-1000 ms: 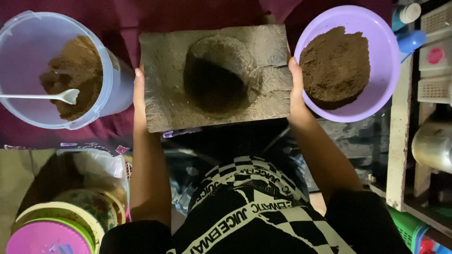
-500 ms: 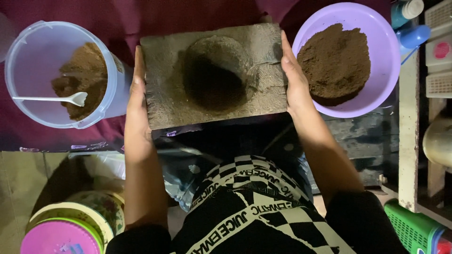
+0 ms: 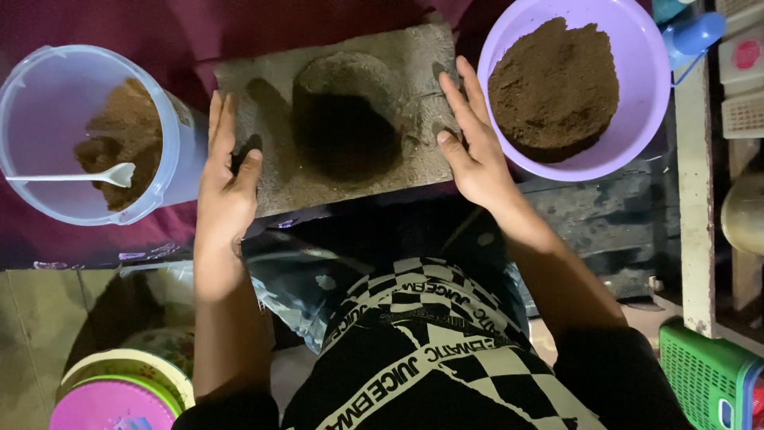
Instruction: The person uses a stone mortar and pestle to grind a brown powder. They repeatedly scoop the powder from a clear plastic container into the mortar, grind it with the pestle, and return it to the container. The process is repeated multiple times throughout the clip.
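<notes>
A grey stone slab (image 3: 398,72) with a round hollow (image 3: 346,119) in its middle lies in front of me. My left hand (image 3: 227,179) rests flat on the slab's left end, fingers pointing away. My right hand (image 3: 469,135) lies flat on the right end, fingers spread over the surface. Neither hand holds anything. Left of the slab stands a pale blue tub (image 3: 48,95) with brown powder (image 3: 123,139) and a white spoon (image 3: 79,177) in it. On the right, a purple bowl (image 3: 645,87) holds a heap of brown powder (image 3: 553,87).
A maroon cloth (image 3: 143,24) covers the surface under the slab. A pink and yellow lidded container (image 3: 115,394) sits at the lower left, a green basket (image 3: 704,374) at the lower right. Shelving with containers (image 3: 740,119) stands along the right edge.
Both hands have moved from gripping the slab's side edges inward onto its top surface. The slab now sits tilted slightly, its right end farther away.
</notes>
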